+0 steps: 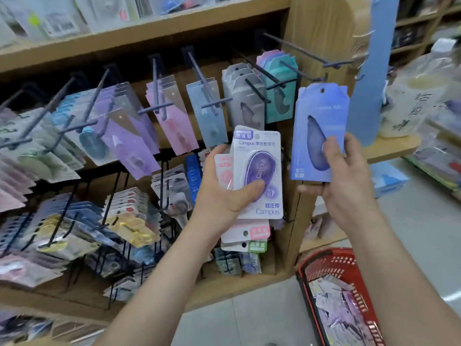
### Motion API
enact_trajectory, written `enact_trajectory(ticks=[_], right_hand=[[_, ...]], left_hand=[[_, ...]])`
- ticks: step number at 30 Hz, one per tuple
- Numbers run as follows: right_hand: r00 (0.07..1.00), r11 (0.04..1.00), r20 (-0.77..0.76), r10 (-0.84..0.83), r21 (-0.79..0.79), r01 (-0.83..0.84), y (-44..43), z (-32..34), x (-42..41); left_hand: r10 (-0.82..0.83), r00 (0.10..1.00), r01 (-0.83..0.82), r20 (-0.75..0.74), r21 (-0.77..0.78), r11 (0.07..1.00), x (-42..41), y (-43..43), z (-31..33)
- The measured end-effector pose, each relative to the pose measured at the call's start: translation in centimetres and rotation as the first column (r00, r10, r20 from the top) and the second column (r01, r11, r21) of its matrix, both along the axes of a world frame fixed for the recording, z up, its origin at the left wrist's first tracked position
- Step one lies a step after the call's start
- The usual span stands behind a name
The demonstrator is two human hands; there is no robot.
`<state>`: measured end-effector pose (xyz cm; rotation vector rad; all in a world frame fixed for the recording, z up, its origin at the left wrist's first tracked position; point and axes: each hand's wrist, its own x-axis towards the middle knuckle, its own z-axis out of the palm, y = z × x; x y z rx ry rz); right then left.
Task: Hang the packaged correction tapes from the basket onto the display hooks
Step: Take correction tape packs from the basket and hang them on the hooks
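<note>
"Campus" — on the white-and-purple correction tape pack (258,171), near its top and along its foot

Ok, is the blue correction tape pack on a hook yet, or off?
Off. The right hand holds the blue correction tape pack beside the display hooks, and nothing passes through its hang hole.

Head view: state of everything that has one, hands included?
left hand, grips a fanned stack of packs, thumb on the top one
Campus pack, top of that stack, not hung
right hand, holds the blue pack by its lower part
blue pack, upright, off any hook, hang hole free
top-right hook, bare
teal packs, hanging on a hook
basket, on the floor, packs inside
</note>
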<state>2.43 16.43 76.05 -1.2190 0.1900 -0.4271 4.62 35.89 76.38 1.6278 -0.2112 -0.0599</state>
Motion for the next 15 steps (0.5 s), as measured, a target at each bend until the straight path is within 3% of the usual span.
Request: enact_trajectory(ticks=[10,15], right_hand=[[0.988,0.989,0.089,-0.126,-0.069,0.132,-1.5,0.8,3.0],[0.986,0.99,0.088,-0.139,-0.017,0.141,-1.2,0.5,2.5]], left_hand=[[-0.044,0.999,0.044,-0.004,-0.046,0.998,1.7,-2.5,0.5],[-0.062,0.998,0.062,0.009,-0.011,0.998,1.8,-2.5,0.4]])
